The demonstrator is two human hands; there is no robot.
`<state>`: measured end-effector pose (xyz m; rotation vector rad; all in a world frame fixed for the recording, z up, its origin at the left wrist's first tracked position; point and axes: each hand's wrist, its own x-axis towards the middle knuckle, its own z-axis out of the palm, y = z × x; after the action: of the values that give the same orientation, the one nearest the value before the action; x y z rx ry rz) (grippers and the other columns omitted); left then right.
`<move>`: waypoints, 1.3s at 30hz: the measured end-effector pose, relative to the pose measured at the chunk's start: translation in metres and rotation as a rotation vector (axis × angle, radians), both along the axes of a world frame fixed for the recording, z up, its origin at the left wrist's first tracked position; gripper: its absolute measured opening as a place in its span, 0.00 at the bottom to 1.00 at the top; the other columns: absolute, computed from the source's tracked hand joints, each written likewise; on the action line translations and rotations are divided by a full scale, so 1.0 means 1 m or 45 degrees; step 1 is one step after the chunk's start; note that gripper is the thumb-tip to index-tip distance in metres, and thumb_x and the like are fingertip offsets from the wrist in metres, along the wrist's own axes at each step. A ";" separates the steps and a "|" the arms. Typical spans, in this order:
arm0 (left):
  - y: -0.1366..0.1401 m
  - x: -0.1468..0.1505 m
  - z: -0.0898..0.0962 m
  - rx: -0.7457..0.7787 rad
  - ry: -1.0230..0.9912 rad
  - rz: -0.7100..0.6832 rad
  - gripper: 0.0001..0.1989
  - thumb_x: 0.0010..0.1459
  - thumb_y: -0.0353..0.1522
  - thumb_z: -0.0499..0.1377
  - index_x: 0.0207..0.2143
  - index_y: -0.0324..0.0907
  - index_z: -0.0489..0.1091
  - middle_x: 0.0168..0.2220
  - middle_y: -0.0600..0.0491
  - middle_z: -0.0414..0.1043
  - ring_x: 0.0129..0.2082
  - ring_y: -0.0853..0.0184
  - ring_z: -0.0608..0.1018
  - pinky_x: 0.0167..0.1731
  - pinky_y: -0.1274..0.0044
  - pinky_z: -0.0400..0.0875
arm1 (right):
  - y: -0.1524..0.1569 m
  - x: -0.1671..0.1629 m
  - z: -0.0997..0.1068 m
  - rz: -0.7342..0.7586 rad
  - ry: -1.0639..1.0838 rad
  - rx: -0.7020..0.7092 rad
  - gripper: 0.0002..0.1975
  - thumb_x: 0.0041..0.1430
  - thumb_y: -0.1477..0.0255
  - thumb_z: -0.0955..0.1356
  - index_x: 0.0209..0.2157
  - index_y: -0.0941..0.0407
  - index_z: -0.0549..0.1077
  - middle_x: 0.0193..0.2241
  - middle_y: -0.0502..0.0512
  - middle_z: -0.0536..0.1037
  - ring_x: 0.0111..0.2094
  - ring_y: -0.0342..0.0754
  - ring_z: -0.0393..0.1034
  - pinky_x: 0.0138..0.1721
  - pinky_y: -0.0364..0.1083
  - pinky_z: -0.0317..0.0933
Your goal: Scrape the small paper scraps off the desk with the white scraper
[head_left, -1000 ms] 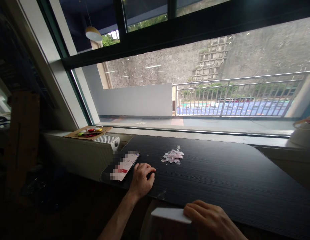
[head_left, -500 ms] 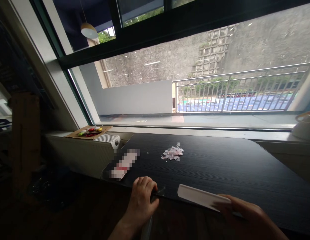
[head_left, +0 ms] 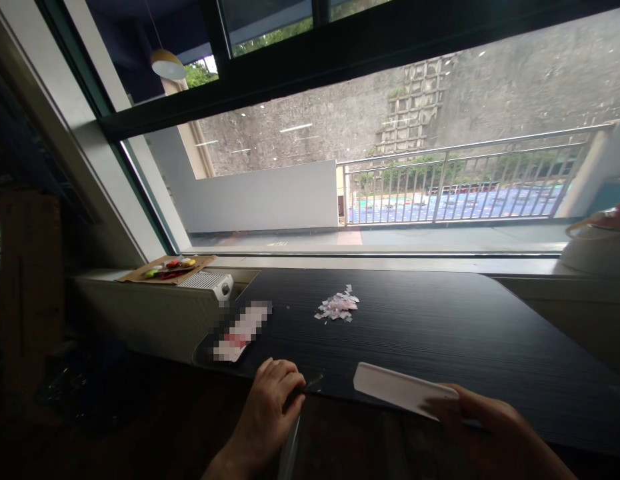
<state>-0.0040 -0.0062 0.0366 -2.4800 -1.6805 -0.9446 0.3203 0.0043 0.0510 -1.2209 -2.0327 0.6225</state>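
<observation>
The white strip [head_left: 405, 390] is at the near edge of the bench [head_left: 440, 333], right of that edge's left end, gripped at its right end by the right hand [head_left: 490, 420]. Its long axis runs left to right, roughly parallel to the near edge; the free end points left, towards the left hand [head_left: 277, 400], and lies slightly farther from the person than the gripped end. Whether the strip touches the bench cannot be determined. The right fingers pinch the strip, their grip partly in shadow. The left fingers are curled at the near edge with the thumb set below; whether they pinch anything cannot be told. A clear band [head_left: 290, 445], its nature undetermined, shows below that hand. The scraps [head_left: 337, 307], pale and loosely heaped, lie nearer the far edge, left of the bench's middle and well apart from both hands. The phone [head_left: 243, 331], its face obscured by blurring, lies by the near left corner, slanting towards the far edge. Beyond the left edge stands the radiator [head_left: 205, 281], with small coloured items [head_left: 173, 267] on a brown sheet [head_left: 135, 272] near it. Compared with one second ago, the strip has moved from below the near edge up and to the right, and the left hand has withdrawn from beside the phone to the near edge. The scraps and phone hold their places.
</observation>
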 end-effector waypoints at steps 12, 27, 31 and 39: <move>-0.008 -0.002 0.008 -0.077 -0.056 0.024 0.08 0.54 0.29 0.56 0.27 0.47 0.74 0.29 0.53 0.71 0.33 0.64 0.74 0.42 0.68 0.68 | -0.006 -0.001 -0.003 -0.077 0.175 0.016 0.15 0.60 0.64 0.63 0.29 0.55 0.78 0.24 0.53 0.80 0.25 0.48 0.73 0.27 0.40 0.67; -0.023 0.020 0.030 -0.639 -0.430 0.160 0.07 0.49 0.32 0.59 0.22 0.44 0.62 0.27 0.57 0.68 0.31 0.67 0.71 0.33 0.77 0.67 | -0.007 -0.001 0.001 -0.049 0.145 0.026 0.11 0.59 0.67 0.65 0.31 0.54 0.78 0.26 0.50 0.81 0.27 0.47 0.75 0.28 0.39 0.67; -0.023 0.020 0.032 -0.633 -0.436 0.055 0.05 0.50 0.30 0.58 0.23 0.44 0.66 0.28 0.56 0.69 0.33 0.67 0.72 0.36 0.76 0.67 | -0.003 0.006 -0.002 -0.084 0.170 0.057 0.10 0.58 0.67 0.66 0.31 0.53 0.79 0.27 0.50 0.82 0.28 0.48 0.77 0.29 0.40 0.69; 0.030 0.008 0.030 -0.088 -0.356 0.170 0.22 0.58 0.39 0.52 0.13 0.43 0.65 0.24 0.53 0.68 0.30 0.67 0.73 0.34 0.75 0.70 | 0.086 0.006 0.005 -0.308 0.150 0.108 0.14 0.56 0.63 0.65 0.37 0.55 0.78 0.34 0.57 0.83 0.35 0.56 0.78 0.34 0.48 0.71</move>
<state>0.0035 0.0235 0.0666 -2.3278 -1.9597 -1.2876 0.3267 0.0907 0.0558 -1.3216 -1.7628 0.4750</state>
